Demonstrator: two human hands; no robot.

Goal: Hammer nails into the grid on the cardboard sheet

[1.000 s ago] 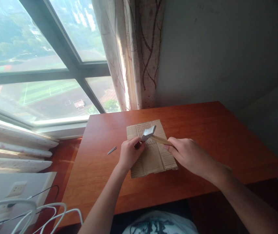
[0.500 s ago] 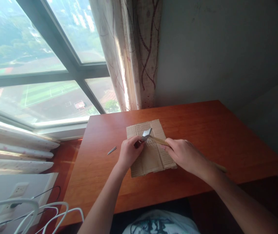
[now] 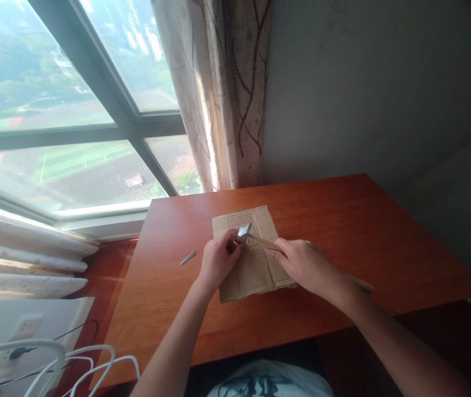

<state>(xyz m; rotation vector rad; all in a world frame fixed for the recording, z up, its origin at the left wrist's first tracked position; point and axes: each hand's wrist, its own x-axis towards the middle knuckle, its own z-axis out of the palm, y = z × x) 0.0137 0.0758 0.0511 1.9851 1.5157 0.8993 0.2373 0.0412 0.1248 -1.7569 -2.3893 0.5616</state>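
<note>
My right hand [image 3: 304,262] is closed around the wooden handle of a hammer [image 3: 266,242]. Its metal head is over the cardboard, right against the fingers of my left hand [image 3: 219,253]. Those left fingers are pinched together above the cardboard; whatever they grip is hidden behind the hammer head and knuckles. Beneath both hands lies a flat piece of brown cardboard [image 3: 254,273] with creases and rows of small punched holes near its far side. Thin metal pins [image 3: 188,257] rest on the wood to the left of my left hand.
The reddish wooden table [image 3: 363,220] stands by a window [image 3: 86,160] and a patterned curtain [image 3: 219,99]. At lower left, white metal tubing [image 3: 107,353] curves near a wall socket [image 3: 26,326] with a black plug and cable.
The hammer head has come down slightly toward my left fingers, and my right hand has moved a little left with it. My left hand keeps its pinch. The camera view has shifted slightly.
</note>
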